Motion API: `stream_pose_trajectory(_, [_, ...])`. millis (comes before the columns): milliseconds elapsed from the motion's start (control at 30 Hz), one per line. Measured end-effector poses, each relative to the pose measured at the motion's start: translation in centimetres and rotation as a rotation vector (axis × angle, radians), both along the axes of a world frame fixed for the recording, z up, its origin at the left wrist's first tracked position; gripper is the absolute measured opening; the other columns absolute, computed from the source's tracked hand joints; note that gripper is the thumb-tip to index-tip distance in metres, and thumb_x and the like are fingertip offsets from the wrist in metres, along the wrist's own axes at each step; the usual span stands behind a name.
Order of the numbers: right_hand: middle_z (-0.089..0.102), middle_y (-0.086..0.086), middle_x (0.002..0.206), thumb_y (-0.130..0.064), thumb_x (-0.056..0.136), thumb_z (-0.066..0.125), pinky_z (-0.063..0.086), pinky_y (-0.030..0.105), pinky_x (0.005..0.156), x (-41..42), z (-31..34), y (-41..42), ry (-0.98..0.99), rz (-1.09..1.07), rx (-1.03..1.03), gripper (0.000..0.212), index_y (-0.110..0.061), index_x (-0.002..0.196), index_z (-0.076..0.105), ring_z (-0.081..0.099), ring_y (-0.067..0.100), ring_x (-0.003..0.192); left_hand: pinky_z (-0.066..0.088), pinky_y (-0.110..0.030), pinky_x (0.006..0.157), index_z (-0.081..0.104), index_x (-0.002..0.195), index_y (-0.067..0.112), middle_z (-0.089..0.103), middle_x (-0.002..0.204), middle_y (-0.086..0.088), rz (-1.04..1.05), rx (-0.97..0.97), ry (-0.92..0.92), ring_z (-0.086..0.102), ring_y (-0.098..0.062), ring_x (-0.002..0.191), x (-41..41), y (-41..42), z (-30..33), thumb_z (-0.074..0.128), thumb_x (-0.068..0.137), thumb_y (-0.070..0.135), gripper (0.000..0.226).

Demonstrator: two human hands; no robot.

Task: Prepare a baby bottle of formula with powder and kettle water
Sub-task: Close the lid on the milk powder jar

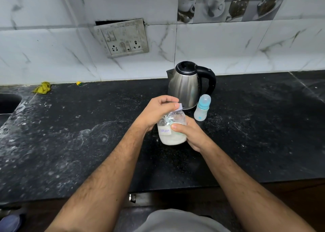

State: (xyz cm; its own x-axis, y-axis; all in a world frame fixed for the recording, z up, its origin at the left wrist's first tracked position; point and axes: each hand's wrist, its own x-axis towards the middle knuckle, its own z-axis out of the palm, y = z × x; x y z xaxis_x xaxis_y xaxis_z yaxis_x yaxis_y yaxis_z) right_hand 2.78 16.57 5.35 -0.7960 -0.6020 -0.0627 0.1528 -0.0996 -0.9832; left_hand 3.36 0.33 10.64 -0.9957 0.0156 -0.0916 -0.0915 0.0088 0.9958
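Observation:
A clear jar of white powder point(171, 137) with a paper label stands on the black counter point(70, 144) in the middle of the view. My left hand point(158, 111) is closed over the jar's lid from above, hiding most of it. My right hand point(190, 135) wraps the jar's right side and holds it. Just behind stands a steel kettle point(184, 87) with a black lid and handle. A small baby bottle point(202, 108) with a blue collar and clear cap stands to the kettle's right, apart from both hands.
A tiled wall with a switch and socket plate point(123, 38) runs behind the counter. A yellow cloth point(42, 87) and a small yellow scrap point(79, 83) lie at the back left. A sink edge point(8, 103) shows at far left.

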Motion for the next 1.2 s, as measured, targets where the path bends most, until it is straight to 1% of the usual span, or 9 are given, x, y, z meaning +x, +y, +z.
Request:
stream_pose_trajectory(133, [0.065,0.021,0.127,-0.029,0.075,0.073,0.047,0.048,0.104,-0.6,0.2,0.2,-0.010,0.042,0.042,0.065,-0.005,0.132,0.055,0.060,0.037,0.121,0.056,-0.028,0.076,0.071,0.104,0.014,0.073,0.090,-0.003,0.005,0.037,0.024,0.069,-0.013,0.079,0.1,0.0,-0.3,0.070,0.079,0.021,0.026])
stream_pose_trajectory(267, [0.063,0.017,0.132,-0.032,0.076,0.073,0.045,0.048,0.107,-1.0,-0.6,0.7,-0.063,0.102,0.088,0.068,-0.010,0.137,0.051,0.059,0.033,0.124,0.056,-0.034,0.089,0.056,0.131,0.019,0.071,0.113,-0.009,0.012,0.028,-0.015,0.070,-0.017,0.098,0.1,-0.1,-1.7,0.066,0.092,0.027,0.042])
stream_pose_trajectory(367, [0.059,0.016,0.136,-0.031,0.076,0.078,0.042,0.052,0.109,-1.0,-1.8,0.9,-0.113,0.115,0.090,0.077,-0.013,0.143,0.044,0.056,0.034,0.128,0.050,-0.039,0.100,0.048,0.140,0.022,0.065,0.128,-0.006,0.071,0.058,-0.097,0.064,-0.018,0.116,0.3,-0.2,-2.6,0.043,0.096,0.058,0.057])
stream_pose_trajectory(467, [0.055,0.013,0.141,-0.035,0.070,0.086,0.038,0.058,0.111,-1.2,-2.9,1.4,-0.168,0.055,0.074,0.091,-0.016,0.144,0.036,0.053,0.030,0.131,0.051,-0.035,0.094,0.060,0.130,0.017,0.071,0.115,0.001,0.154,0.002,-0.204,0.067,-0.012,0.104,1.1,-0.3,-3.6,0.027,0.101,0.058,0.060])
stream_pose_trajectory(567, [0.056,0.011,0.140,-0.034,0.065,0.087,0.042,0.054,0.110,-1.3,-3.3,2.1,-0.178,0.016,0.079,0.093,-0.014,0.140,0.037,0.054,0.027,0.130,0.051,-0.037,0.088,0.071,0.113,0.020,0.077,0.103,0.004,0.088,-0.047,-0.239,0.070,-0.012,0.095,2.1,-0.6,-5.0,0.033,0.102,0.054,0.052])
stream_pose_trajectory(700, [0.065,0.006,0.128,-0.034,0.061,0.083,0.055,0.033,0.090,-1.7,-3.5,2.8,-0.117,-0.012,0.168,0.082,-0.014,0.133,0.048,0.063,0.019,0.117,0.057,-0.032,0.083,0.070,0.115,0.014,0.076,0.108,0.001,0.084,-0.003,-0.246,0.071,-0.015,0.102,2.1,-0.7,-6.0,0.041,0.102,0.048,0.046])
stream_pose_trajectory(800, [0.069,0.008,0.122,-0.035,0.059,0.086,0.056,0.033,0.090,-2.5,-3.8,3.2,-0.031,-0.027,0.272,0.080,-0.015,0.131,0.056,0.066,0.021,0.111,0.058,-0.029,0.080,0.070,0.113,0.010,0.076,0.107,0.001,0.111,-0.012,-0.242,0.071,-0.014,0.102,1.5,-0.6,-6.5,0.046,0.101,0.043,0.042])
stream_pose_trajectory(1000, [0.065,0.010,0.110,0.004,0.073,0.081,0.049,0.011,0.061,-5.2,-3.6,3.5,0.015,-0.073,0.406,0.060,-0.005,0.125,0.053,0.064,-0.001,0.073,0.057,-0.035,0.089,0.072,0.108,0.012,0.076,0.106,0.002,0.156,-0.028,-0.225,0.069,-0.011,0.105,-0.6,-0.3,-7.9,0.054,0.098,0.041,0.035])
stream_pose_trajectory(1200, [0.064,0.009,0.104,0.009,0.074,0.078,0.052,0.016,0.059,-8.1,-3.6,3.1,0.050,-0.097,0.502,0.060,0.000,0.127,0.050,0.063,0.009,0.081,0.056,-0.033,0.089,0.070,0.111,0.013,0.072,0.115,-0.002,0.197,0.011,-0.246,0.066,-0.015,0.112,-3.1,-0.3,-8.5,0.058,0.098,0.035,0.029])
